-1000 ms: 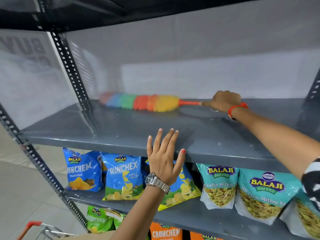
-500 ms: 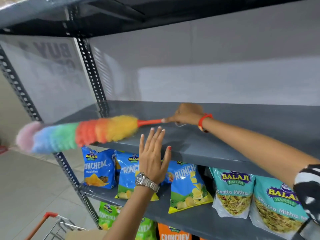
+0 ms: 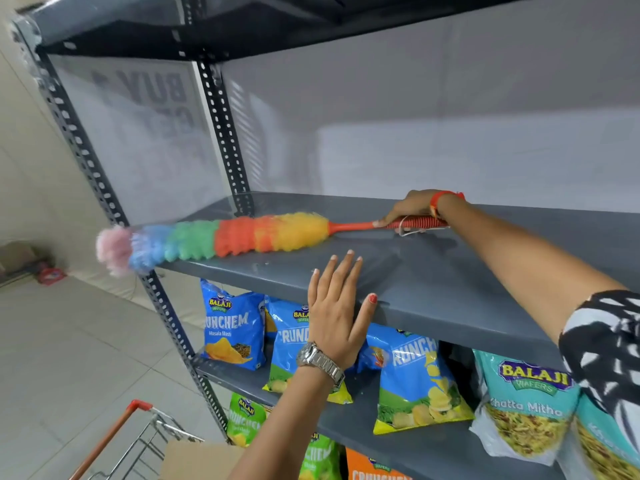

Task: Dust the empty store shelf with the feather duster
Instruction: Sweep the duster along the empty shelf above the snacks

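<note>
The empty grey metal shelf (image 3: 450,282) runs across the middle of the head view. A rainbow feather duster (image 3: 242,237) lies along its left part, and the pink tip hangs out past the left front corner. My right hand (image 3: 412,209) grips the duster's red ribbed handle further back on the shelf. My left hand (image 3: 337,306) rests flat on the shelf's front edge, fingers spread, holding nothing.
Perforated steel uprights (image 3: 221,109) stand at the shelf's left end. Snack bags (image 3: 415,379) fill the lower shelf, with more below. A shopping cart with an orange handle (image 3: 114,441) and a cardboard box (image 3: 197,460) sit at the bottom left, over tiled floor.
The duster swept from the back of the shelf forward and left past the corner, then came back partly onto the shelf. My left hand has settled onto the front edge.
</note>
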The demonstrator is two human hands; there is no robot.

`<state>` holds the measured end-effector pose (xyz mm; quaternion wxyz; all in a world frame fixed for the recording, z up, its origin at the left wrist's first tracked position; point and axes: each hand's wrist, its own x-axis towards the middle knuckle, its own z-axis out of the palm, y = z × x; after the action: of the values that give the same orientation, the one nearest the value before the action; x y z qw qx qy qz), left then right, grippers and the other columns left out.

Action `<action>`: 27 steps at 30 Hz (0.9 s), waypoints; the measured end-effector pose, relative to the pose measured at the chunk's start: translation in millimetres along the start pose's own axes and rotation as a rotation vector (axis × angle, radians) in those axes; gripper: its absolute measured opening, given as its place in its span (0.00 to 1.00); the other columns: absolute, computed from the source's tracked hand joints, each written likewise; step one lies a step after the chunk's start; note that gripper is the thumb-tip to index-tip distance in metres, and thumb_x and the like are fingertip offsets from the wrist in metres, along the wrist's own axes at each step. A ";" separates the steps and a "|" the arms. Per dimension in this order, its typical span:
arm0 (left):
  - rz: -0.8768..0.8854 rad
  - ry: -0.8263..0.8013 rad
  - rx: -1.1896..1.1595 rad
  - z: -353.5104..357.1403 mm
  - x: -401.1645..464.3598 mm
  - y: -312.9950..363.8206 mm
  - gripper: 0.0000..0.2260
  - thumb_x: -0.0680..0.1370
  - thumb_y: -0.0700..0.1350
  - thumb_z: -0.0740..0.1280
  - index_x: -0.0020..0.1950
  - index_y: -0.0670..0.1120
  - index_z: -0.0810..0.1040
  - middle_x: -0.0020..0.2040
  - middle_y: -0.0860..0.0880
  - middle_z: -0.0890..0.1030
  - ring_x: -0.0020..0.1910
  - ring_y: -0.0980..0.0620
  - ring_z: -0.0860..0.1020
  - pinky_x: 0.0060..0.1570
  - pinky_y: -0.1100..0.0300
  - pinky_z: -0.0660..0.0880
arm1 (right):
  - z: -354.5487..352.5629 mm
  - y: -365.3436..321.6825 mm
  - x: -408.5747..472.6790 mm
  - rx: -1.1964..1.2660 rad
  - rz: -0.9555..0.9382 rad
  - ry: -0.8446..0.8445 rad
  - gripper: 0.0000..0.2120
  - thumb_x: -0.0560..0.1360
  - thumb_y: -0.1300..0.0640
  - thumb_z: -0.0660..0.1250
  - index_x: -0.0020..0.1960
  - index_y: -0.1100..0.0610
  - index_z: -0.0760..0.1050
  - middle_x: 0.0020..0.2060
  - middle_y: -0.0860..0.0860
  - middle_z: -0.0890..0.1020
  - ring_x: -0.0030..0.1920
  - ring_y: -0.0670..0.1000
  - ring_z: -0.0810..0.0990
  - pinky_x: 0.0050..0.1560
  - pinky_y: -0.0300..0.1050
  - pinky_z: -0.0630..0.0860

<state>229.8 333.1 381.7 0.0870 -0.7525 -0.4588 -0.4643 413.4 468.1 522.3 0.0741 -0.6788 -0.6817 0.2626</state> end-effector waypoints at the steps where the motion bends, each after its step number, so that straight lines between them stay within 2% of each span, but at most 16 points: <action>1: 0.000 0.003 -0.002 0.4 0.0 -0.9 0.26 0.80 0.59 0.45 0.71 0.47 0.67 0.72 0.50 0.66 0.72 0.51 0.59 0.71 0.52 0.49 | -1.0 0.3 1.0 -0.008 0.002 -0.010 0.28 0.60 0.33 0.74 0.40 0.59 0.84 0.34 0.54 0.82 0.31 0.52 0.77 0.40 0.43 0.74; 5: -0.004 0.016 0.004 1.3 0.1 -1.8 0.26 0.80 0.59 0.45 0.71 0.46 0.67 0.72 0.50 0.65 0.72 0.51 0.59 0.71 0.52 0.49 | -6.1 12.3 -3.8 0.024 0.030 0.026 0.25 0.63 0.36 0.73 0.39 0.59 0.83 0.25 0.50 0.81 0.23 0.48 0.76 0.32 0.37 0.72; 7: -0.004 0.015 0.003 1.8 -0.3 -2.1 0.26 0.80 0.59 0.45 0.71 0.46 0.67 0.72 0.50 0.65 0.72 0.51 0.59 0.71 0.51 0.49 | -10.1 21.9 -7.1 0.040 0.040 0.053 0.24 0.64 0.37 0.73 0.40 0.60 0.83 0.29 0.53 0.81 0.25 0.50 0.76 0.33 0.38 0.72; 10: -0.008 0.022 0.002 3.4 -0.9 -1.7 0.26 0.80 0.59 0.46 0.71 0.46 0.67 0.72 0.51 0.65 0.72 0.51 0.59 0.71 0.51 0.50 | -17.9 41.6 -12.1 0.079 0.091 0.140 0.21 0.65 0.40 0.74 0.33 0.59 0.78 0.31 0.54 0.80 0.29 0.52 0.75 0.35 0.40 0.71; 12: -0.008 0.033 -0.004 4.0 -1.2 -1.1 0.25 0.80 0.58 0.47 0.71 0.46 0.67 0.72 0.51 0.65 0.72 0.51 0.59 0.71 0.50 0.50 | -20.2 55.4 -15.0 0.087 0.152 0.262 0.21 0.66 0.39 0.72 0.32 0.57 0.75 0.32 0.52 0.78 0.35 0.54 0.75 0.38 0.42 0.69; 14: -0.007 0.043 -0.007 4.2 -0.7 -0.7 0.25 0.80 0.58 0.47 0.70 0.46 0.67 0.72 0.51 0.65 0.72 0.51 0.59 0.71 0.50 0.50 | -18.8 63.1 -16.7 0.014 0.227 0.471 0.24 0.66 0.36 0.70 0.36 0.57 0.73 0.35 0.51 0.78 0.40 0.56 0.75 0.43 0.44 0.68; 16: -0.009 0.043 -0.008 3.9 -0.2 0.0 0.26 0.80 0.58 0.46 0.70 0.46 0.67 0.72 0.51 0.64 0.72 0.51 0.59 0.71 0.51 0.50 | -15.6 61.6 -16.0 -0.080 0.245 0.638 0.27 0.65 0.32 0.67 0.40 0.57 0.73 0.38 0.54 0.81 0.40 0.56 0.75 0.43 0.44 0.68; 17: -0.011 0.042 -0.008 3.6 0.3 0.1 0.26 0.80 0.58 0.46 0.70 0.46 0.67 0.72 0.51 0.64 0.72 0.51 0.59 0.71 0.51 0.49 | -14.7 59.1 -15.3 -0.097 0.235 0.664 0.28 0.64 0.31 0.67 0.41 0.57 0.74 0.38 0.54 0.80 0.39 0.56 0.75 0.42 0.44 0.67; 20: -0.013 0.023 -0.005 1.7 -0.1 0.0 0.26 0.80 0.58 0.46 0.70 0.46 0.67 0.72 0.50 0.65 0.72 0.50 0.59 0.71 0.51 0.49 | -15.6 56.0 -19.5 -0.051 0.164 0.636 0.29 0.62 0.28 0.66 0.39 0.55 0.79 0.34 0.51 0.80 0.39 0.56 0.76 0.40 0.43 0.67; 23: -0.008 0.008 0.007 1.1 -0.5 0.3 0.25 0.80 0.57 0.48 0.71 0.46 0.67 0.72 0.50 0.64 0.72 0.50 0.59 0.71 0.51 0.48 | -20.7 63.9 -36.5 0.049 0.109 0.590 0.30 0.59 0.26 0.67 0.36 0.54 0.83 0.30 0.47 0.79 0.36 0.52 0.77 0.37 0.43 0.68; 27: -0.046 0.027 0.049 2.1 -1.0 5.7 0.25 0.78 0.54 0.52 0.72 0.44 0.64 0.73 0.49 0.63 0.73 0.48 0.57 0.72 0.49 0.43 | -21.1 85.1 -64.2 0.056 0.076 0.542 0.36 0.55 0.22 0.65 0.35 0.56 0.83 0.32 0.48 0.83 0.32 0.49 0.77 0.36 0.42 0.68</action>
<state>235.3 330.5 381.4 0.1010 -0.7332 -0.4860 -0.4647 502.8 406.5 517.6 0.2627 -0.7472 -0.6034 0.0927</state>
